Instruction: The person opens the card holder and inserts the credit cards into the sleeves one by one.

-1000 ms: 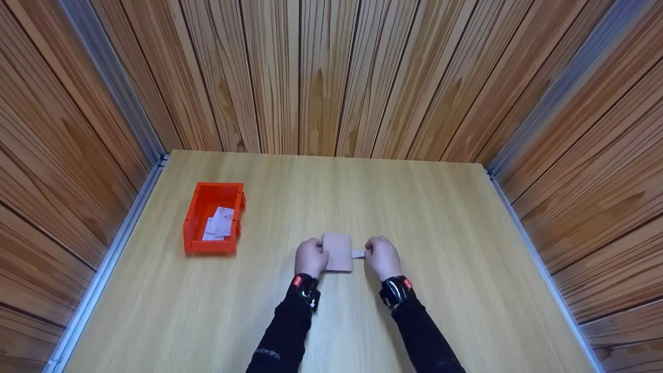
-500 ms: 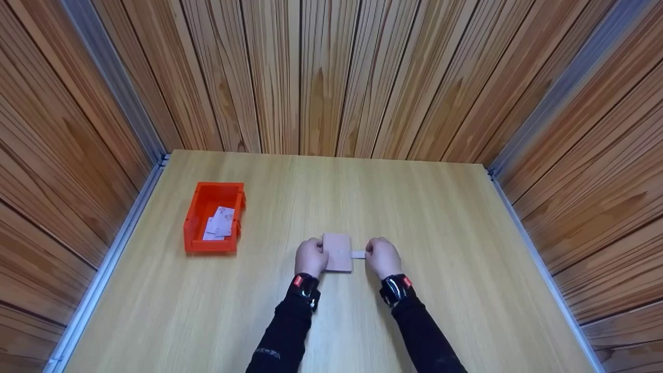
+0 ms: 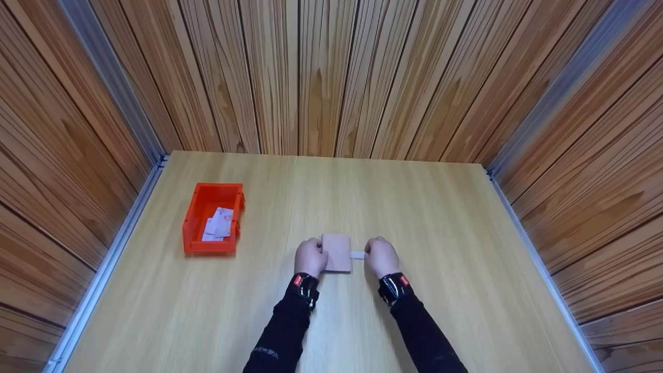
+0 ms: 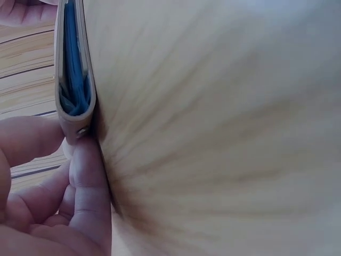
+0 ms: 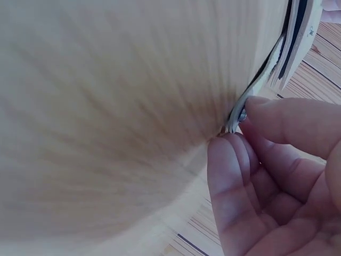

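A small pale pink wallet [image 3: 336,253] lies on the table in front of the person. Its folded edge faces the left wrist camera, with blue layers [image 4: 77,80] showing inside the wallet. My left hand [image 3: 311,257] pinches that folded edge between thumb and fingers. From the wallet's right side a narrow strap [image 3: 358,255] sticks out, and my right hand [image 3: 382,257] pinches its end. Close up in the right wrist view, a metal snap [image 5: 243,114] sits on the strap beside the thumb tip. The wallet's underside is hidden.
An orange-red bin [image 3: 210,247] stands on the table at the left, with a few printed paper cards [image 3: 222,221] in it. Wood-panelled walls [image 3: 321,77] close off the back and both sides of the light wood table [image 3: 414,207].
The strap, slightly slanted a second ago, now runs straight out from the wallet. Both hands keep their hold and have hardly moved.
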`<act>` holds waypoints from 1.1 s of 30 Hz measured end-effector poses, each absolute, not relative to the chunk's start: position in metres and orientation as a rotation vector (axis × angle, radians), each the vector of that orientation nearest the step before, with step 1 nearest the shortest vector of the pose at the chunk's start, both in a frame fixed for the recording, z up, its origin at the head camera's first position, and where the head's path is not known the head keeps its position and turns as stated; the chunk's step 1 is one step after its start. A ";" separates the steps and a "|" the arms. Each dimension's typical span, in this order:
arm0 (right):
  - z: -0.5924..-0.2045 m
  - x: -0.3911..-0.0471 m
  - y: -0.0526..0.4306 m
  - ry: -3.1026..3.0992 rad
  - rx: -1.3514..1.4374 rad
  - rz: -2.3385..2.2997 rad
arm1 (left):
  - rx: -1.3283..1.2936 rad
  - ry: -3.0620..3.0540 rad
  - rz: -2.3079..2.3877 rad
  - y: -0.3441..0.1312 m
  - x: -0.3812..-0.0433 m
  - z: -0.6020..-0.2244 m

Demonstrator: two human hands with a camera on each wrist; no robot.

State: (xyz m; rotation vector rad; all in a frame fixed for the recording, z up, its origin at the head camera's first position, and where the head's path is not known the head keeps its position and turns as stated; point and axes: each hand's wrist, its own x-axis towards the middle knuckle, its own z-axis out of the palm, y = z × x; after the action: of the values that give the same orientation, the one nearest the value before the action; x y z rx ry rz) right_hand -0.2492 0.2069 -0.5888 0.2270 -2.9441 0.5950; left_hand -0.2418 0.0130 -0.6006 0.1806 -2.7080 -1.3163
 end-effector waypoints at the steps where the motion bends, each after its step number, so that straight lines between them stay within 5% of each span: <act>1: -0.589 -0.249 0.207 -2.944 0.227 0.591 | 0.179 -2.715 -1.306 0.013 -0.242 -0.600; 33: -0.592 -0.248 0.207 -2.930 0.222 0.574 | 0.027 -2.702 -1.106 0.024 -0.236 -0.580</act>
State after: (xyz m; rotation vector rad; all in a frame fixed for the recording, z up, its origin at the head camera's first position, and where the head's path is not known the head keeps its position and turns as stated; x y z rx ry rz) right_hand -0.2480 0.2070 -0.5920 0.2225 -2.9302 0.5737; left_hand -0.2363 0.0241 -0.5804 0.0269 -2.7024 -1.1064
